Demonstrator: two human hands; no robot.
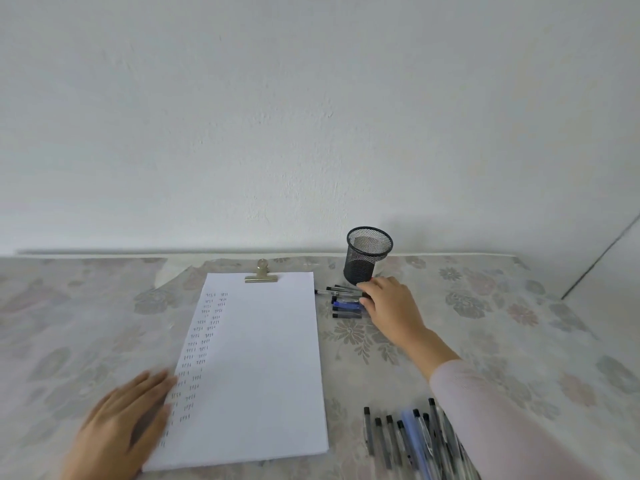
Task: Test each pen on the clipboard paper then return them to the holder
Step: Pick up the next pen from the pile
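A clipboard with white paper (263, 358) lies in front of me, with columns of short pen marks down its left side and a metal clip (261, 273) at the top. A black mesh pen holder (366, 255) stands upright behind and to the right of the clipboard, and it looks empty. Several pens (343, 302) lie in a small group just below the holder. My right hand (389, 304) reaches over their right ends, fingers touching them. My left hand (121, 427), blurred, lies flat on the paper's lower left edge. More pens (405, 438) lie near the front right, partly under my sleeve.
The table is covered with a pale floral cloth (485, 323). A plain white wall rises behind the table, and a white panel edge (602, 258) stands at the far right.
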